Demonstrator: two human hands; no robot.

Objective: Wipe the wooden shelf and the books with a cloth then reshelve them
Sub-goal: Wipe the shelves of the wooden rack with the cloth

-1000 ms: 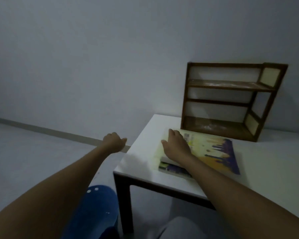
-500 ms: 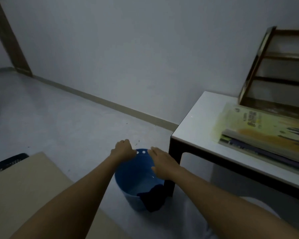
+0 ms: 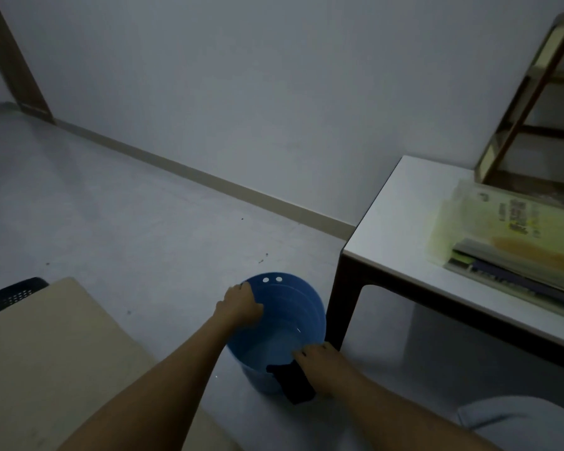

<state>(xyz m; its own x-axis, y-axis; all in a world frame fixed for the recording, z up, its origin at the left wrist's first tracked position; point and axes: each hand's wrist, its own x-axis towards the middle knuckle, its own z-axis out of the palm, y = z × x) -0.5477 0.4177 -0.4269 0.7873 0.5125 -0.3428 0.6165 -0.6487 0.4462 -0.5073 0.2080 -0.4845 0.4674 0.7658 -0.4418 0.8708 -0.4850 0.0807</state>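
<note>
A blue bucket [image 3: 303, 297] with water in it stands on the floor by the table's leg. My left hand [image 3: 240, 305] grips its far left rim. A dark cloth [image 3: 295, 384] hangs over the near rim, and my right hand [image 3: 321, 358] rests on it with the fingers on the cloth's top. The wooden shelf [image 3: 518, 105] stands empty on the white table [image 3: 394, 222] at the far right, partly cut off. A stack of books [image 3: 508, 245] with a yellow cover on top lies flat in front of the shelf.
A beige board or tabletop [image 3: 46, 359] fills the lower left, with a dark perforated basket [image 3: 12, 296] behind it. The table's dark leg [image 3: 342, 307] stands right beside the bucket. A wall and skirting run across the back, over grey floor.
My view swung left and down from the table to the bucket. My right hand left the books and came down onto the cloth. My left hand took hold of the bucket's rim.
</note>
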